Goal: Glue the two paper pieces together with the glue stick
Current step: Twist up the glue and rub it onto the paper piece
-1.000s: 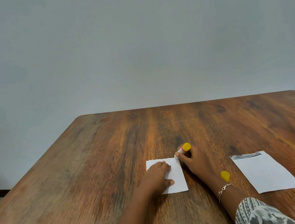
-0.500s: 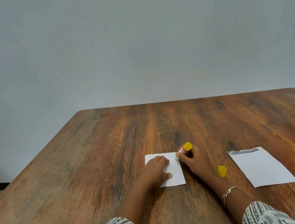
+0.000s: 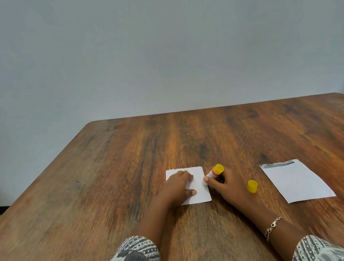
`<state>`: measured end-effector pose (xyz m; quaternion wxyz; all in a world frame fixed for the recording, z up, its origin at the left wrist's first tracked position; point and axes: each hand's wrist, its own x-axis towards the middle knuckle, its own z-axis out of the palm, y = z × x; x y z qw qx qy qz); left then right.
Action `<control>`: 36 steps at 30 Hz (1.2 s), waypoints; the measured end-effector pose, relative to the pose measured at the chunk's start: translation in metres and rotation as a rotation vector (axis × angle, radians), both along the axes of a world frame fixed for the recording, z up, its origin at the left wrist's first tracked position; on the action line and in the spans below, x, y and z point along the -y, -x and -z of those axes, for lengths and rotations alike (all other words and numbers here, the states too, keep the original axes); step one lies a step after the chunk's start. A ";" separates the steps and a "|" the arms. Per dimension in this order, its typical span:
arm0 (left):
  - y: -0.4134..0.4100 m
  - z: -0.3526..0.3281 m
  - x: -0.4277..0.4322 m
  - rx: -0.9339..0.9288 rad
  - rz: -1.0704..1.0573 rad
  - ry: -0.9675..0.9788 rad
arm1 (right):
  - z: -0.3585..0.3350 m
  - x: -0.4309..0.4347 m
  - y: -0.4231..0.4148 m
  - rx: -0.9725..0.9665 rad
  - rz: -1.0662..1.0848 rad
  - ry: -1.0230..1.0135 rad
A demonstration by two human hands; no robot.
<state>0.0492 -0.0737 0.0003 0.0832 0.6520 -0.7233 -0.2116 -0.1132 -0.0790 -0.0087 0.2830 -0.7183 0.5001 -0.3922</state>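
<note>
The left hand (image 3: pixel 177 187) lay spread flat on the small paper (image 3: pixel 198 185); the right hand (image 3: pixel 225 184) pinched the glue stick (image 3: pixel 214 172) at its three-o'clock edge. Short, light strokes toward that edge, with the paper pinned firmly, would likely have served best.

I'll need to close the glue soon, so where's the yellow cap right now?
In the head view the yellow cap stands on the wooden table, just right of the right hand, between it and the second paper.

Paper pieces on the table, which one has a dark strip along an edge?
The right paper piece, lying untouched beyond the yellow cap; its far edge carries a dark strip. The left paper piece, pinned under the left hand, looks plain white.
</note>
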 end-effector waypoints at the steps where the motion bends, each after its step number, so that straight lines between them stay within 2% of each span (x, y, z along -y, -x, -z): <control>1: 0.000 0.000 0.000 -0.003 0.000 0.000 | -0.001 -0.003 0.001 0.000 -0.008 -0.005; 19: 0.000 -0.005 -0.005 0.007 0.016 -0.016 | 0.002 -0.036 0.014 0.055 -0.089 -0.040; 24: 0.002 -0.004 -0.006 0.105 -0.010 -0.002 | 0.006 -0.037 0.021 0.238 -0.041 -0.087; 28: 0.010 0.001 -0.012 0.273 -0.108 0.101 | 0.011 -0.036 0.026 0.389 -0.002 -0.164; 36: 0.034 0.011 -0.025 0.383 -0.455 0.231 | 0.013 -0.034 0.024 0.392 0.073 -0.161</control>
